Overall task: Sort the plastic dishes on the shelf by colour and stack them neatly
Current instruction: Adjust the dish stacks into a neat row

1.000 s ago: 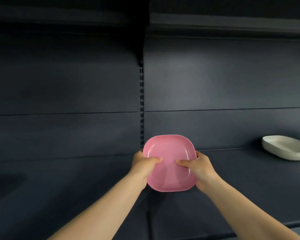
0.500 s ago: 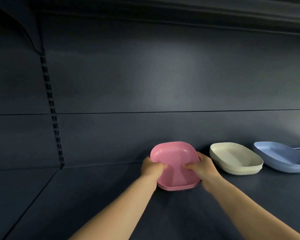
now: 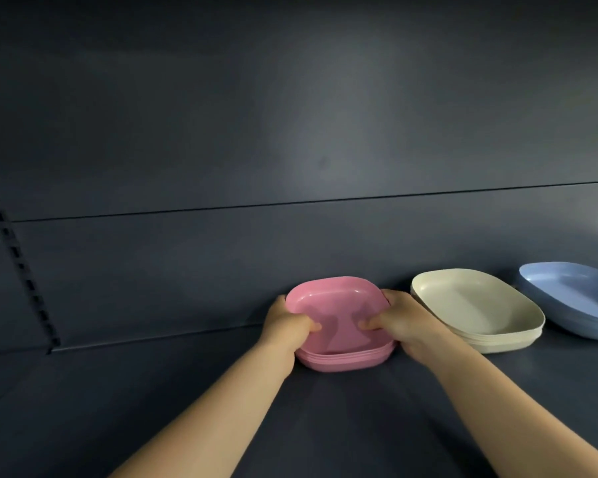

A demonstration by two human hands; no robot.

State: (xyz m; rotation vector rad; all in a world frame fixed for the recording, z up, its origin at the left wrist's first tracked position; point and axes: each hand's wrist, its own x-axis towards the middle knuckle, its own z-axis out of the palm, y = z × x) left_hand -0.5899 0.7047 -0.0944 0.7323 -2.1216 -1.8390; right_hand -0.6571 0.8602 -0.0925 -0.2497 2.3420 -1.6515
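While both forearms reached forward from the near edge, the left hand (image 3: 288, 324) gripped the left side of the pink stack (image 3: 339, 326), its thumb curled over the rim into the top dish and the other fingers tucked out of sight round the outer edge. Opposite it, the right hand (image 3: 402, 320) held the right side in the same way, thumb hooked inward over the rim and the remaining fingers wrapped behind and below the edge, so that each hand was narrowly closed on the dishes and the two thumbs pointed toward each other across the hollow. That pink stack was made of several rounded-square plastic dishes nested one inside another, their edges showing as thin layered lines along the near side, and it sat on the dark shelf (image 3: 325, 426) close to the back panel (image 3: 290, 132); whether the bottom dish rested fully on the shelf could not be told. Just to the right, nearly touching the right hand, stood a cream stack (image 3: 477, 307) of the same kind of dish, also nested and level. Farther right again, partly cut off by the edge of the view, lay a blue stack (image 3: 573, 298), near the cream one but apart from it. At the far left a slotted upright (image 3: 18, 257) ran down the panel.
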